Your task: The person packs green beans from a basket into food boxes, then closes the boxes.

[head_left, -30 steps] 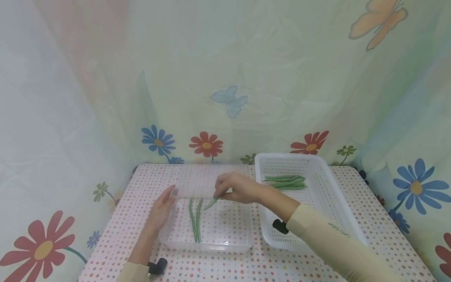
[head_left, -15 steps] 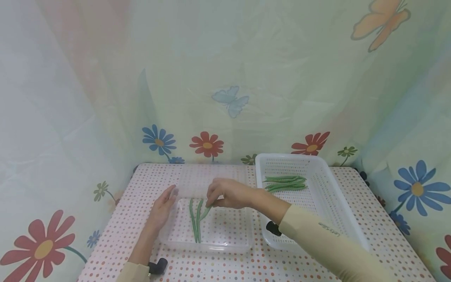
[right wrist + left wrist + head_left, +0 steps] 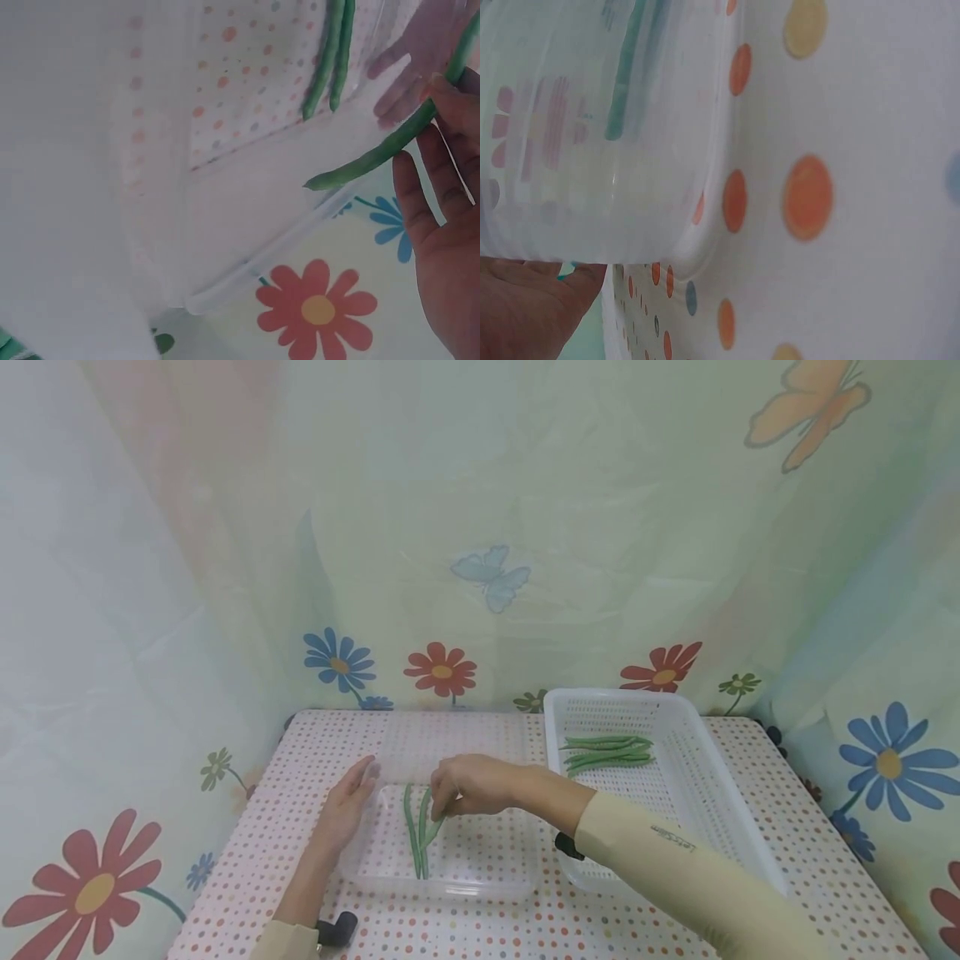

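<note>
In the head view, a clear plastic container (image 3: 480, 887) stands on the dotted tabletop, its lid raised at the back. Two green beans (image 3: 412, 835) lie side by side in its left part. My right hand (image 3: 474, 785) is over the container and pinches another green bean (image 3: 375, 156) between thumb and fingers. The held bean slants down toward the two others. My left hand (image 3: 343, 808) lies along the container's left wall, near the far corner; through the clear plastic its extended fingers (image 3: 394, 64) show in the right wrist view.
To the right stands a white perforated basket (image 3: 735, 810) with several green beans (image 3: 609, 753) at its far left. My right forearm crosses over it. Behind the table hangs a flower-printed curtain (image 3: 360, 527).
My right hand has moved left and toward me, bringing its bean from apart to right beside the two lying in the container. My left hand has stayed put.
</note>
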### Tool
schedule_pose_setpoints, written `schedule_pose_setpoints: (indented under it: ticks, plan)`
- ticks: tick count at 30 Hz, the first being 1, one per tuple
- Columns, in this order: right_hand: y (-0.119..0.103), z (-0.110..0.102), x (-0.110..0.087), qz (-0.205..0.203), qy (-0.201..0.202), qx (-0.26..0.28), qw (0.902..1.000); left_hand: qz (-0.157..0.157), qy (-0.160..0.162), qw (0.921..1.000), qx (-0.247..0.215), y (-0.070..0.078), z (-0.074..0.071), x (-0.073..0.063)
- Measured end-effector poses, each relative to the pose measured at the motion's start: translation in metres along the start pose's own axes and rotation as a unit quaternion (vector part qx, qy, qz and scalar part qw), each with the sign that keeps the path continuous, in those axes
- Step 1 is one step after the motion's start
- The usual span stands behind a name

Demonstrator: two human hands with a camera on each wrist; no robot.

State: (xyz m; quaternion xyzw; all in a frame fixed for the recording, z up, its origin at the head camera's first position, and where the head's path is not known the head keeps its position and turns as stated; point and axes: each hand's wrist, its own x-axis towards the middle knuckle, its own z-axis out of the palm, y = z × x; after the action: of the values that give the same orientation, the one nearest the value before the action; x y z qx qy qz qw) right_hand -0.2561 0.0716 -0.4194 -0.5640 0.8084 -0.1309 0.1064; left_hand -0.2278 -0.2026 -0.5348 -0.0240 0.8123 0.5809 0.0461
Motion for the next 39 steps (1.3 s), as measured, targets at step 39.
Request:
schedule_pose_setpoints:
  ticks: [39]
  plan:
    - [0.000,0.056,0.052,0.063,-0.084,-0.137,0.9850,0.004,0.005,1.0000,-0.005,-0.002,0.000,0.002]
